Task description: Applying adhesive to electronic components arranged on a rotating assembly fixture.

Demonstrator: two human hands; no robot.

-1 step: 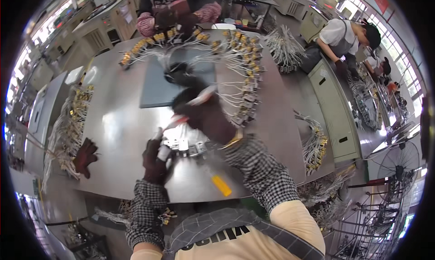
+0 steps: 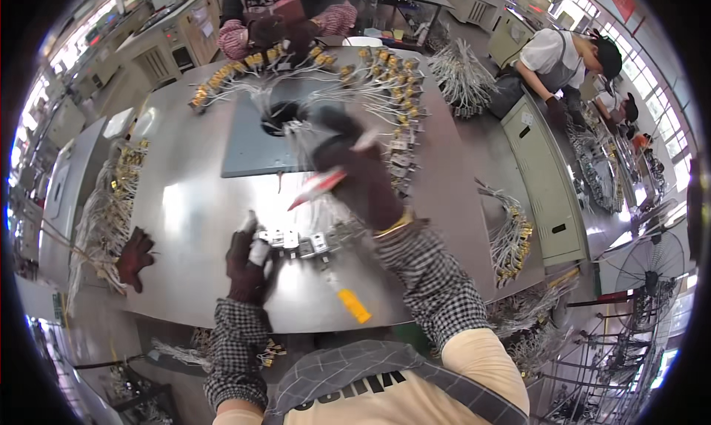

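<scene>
My left hand (image 2: 246, 266), in a dark glove with white wrapping on its fingers, has its fingers stretched upward at the left end of a row of small metal connectors (image 2: 318, 242). White wires run up from that row toward my right hand (image 2: 361, 179). My right hand, dark-gloved and smeared by motion, is closed on a slim red-and-white pointed tool (image 2: 317, 188) whose kind I cannot make out. Beyond it is a blurred black shape (image 2: 333, 121), also unclear. A yellow-orange strip (image 2: 354, 306) lies on the metal tabletop (image 2: 185, 254) below the connectors.
Wire bundles with yellow-tipped connectors (image 2: 404, 91) curve along the far and right sides. A grey-blue board (image 2: 252, 143) lies mid-table. Another bundle (image 2: 111, 203) and a dark red glove (image 2: 135, 258) are at the left. A co-worker (image 2: 289, 21) stands opposite; another (image 2: 563, 62) works at the right.
My right hand has moved right with the pointed tool, away from my left hand. My left hand has shifted slightly down and left, and more of the connector row shows.
</scene>
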